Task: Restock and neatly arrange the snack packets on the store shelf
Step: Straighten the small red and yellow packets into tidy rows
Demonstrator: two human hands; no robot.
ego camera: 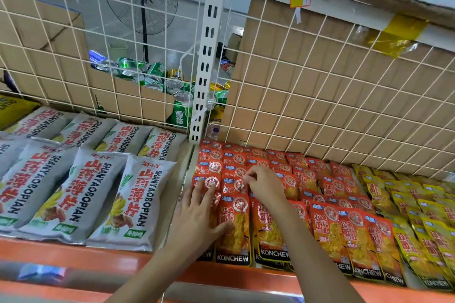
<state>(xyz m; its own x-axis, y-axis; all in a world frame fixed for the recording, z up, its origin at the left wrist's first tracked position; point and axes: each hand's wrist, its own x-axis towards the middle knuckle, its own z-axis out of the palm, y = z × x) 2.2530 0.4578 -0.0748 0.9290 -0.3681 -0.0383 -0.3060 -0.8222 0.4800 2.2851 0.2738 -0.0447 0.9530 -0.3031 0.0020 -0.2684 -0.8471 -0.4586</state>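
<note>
At the left of the frame, big grey snack bags (76, 194) are laid in rows on the shelf (73, 254), which has an orange front edge. They are puffed up with air, so they are likely light and easy to squash.

Above them, at the upper left, green and gold cans (157, 76) are seen through the white wire grid (320, 81) at the back.

Near the middle of the frame, the left hand (197, 219) is laid flat on the red packets (330, 226). Its fingers are spread and fairly straight, and nothing is gripped by it. The front packets of the left red row are pressed down under it.

The red packets are stacked like roof tiles, each one partly covered by the next. They are small, flat and shiny. They are judged to be light, bendy and slippery, so a row can be knocked crooked with a small push.

Just to the right, the right hand (266, 187) is curled, and the top edge of one red packet seems to be pinched by its fingertips. The flat sealed edge at the top is likely the best place to be held, since the soft middle could be crushed.

At the right of the frame, yellow packets (423, 219) of the same kind are laid in rows.
</note>
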